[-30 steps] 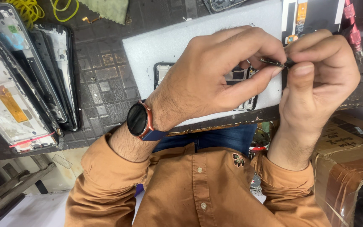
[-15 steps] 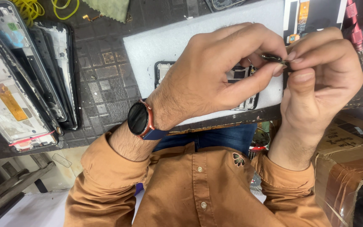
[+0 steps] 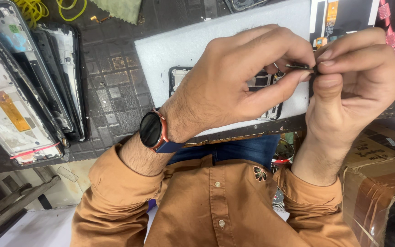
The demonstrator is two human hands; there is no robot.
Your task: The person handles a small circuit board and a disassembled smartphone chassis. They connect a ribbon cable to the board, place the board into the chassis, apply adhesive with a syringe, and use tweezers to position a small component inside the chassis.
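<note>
- Dark and metallic, a small thin part sat pinched between both hands, the left hand gripping it with thumb and fingertips, the right hand closed on its other end.
- Just beneath the hands lay an opened black phone body on a white foam pad.
- The pad rested on a dark, square-patterned worktop.
- A black round wristwatch circled the left wrist.
- Well apart, at the left, a stack of phone frames leaned together.
- A brown cardboard box stood near the right forearm.
</note>
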